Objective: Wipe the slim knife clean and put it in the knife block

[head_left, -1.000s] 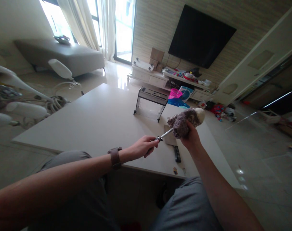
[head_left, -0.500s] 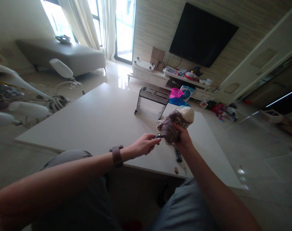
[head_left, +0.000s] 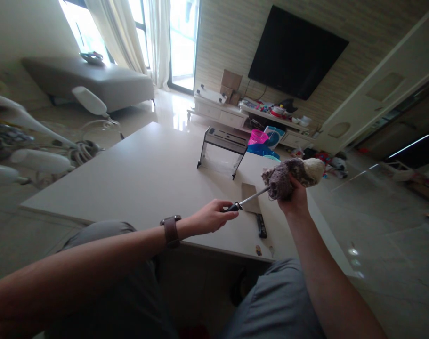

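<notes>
Beige table [head_left: 136, 179] bears knife rack [head_left: 223, 143], slots unclear.

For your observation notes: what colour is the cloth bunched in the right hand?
The cloth is purplish-grey with a cream end, seen in the head view.

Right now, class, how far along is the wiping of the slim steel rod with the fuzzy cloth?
Done: nothing shows as finished. In hand: the left hand grips the black handle of the thin steel rod; the right hand wraps the fuzzy grey-and-cream cloth over its tip. Left: the broad cleaver lies on the beige table, and the knife rack looks empty.
</notes>
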